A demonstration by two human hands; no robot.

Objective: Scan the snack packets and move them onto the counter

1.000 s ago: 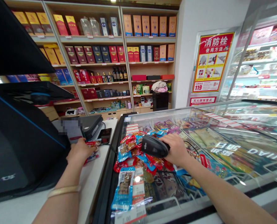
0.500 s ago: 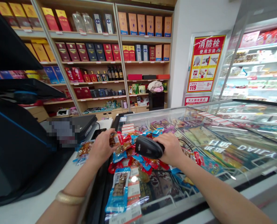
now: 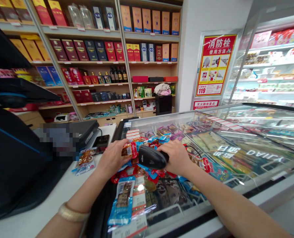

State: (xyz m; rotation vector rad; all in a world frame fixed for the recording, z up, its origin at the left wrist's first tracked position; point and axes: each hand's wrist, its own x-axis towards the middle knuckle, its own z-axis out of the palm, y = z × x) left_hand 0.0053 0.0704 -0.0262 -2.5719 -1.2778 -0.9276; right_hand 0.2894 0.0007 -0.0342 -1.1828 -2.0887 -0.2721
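Note:
My left hand [image 3: 114, 155], with a gold bangle on its wrist, grips a small red-edged snack packet [image 3: 130, 150] above the pile. Close to its right, my right hand [image 3: 176, 157] is wrapped round a black handheld scanner [image 3: 152, 157], whose head points left at the packet. Beneath both hands, red and blue snack packets [image 3: 150, 174] lie heaped on the glass top of a chest freezer [image 3: 236, 132]. A blue packet with brown contents [image 3: 123, 198] lies flat nearer to me. On the white counter, left of my left hand, rest other packets [image 3: 85, 161].
A black monitor or till [image 3: 15, 158] fills the left side. A dark phone-like object [image 3: 101, 141] lies on the white counter [image 3: 62, 198]. Shelves of boxes and bottles [image 3: 87, 62] stand behind, with a red fire-hydrant sign [image 3: 215, 64] on the wall.
The whole view has shifted slightly. My left hand has brought its packet nearer the scanner head, and the packet's red end now faces the scanner.

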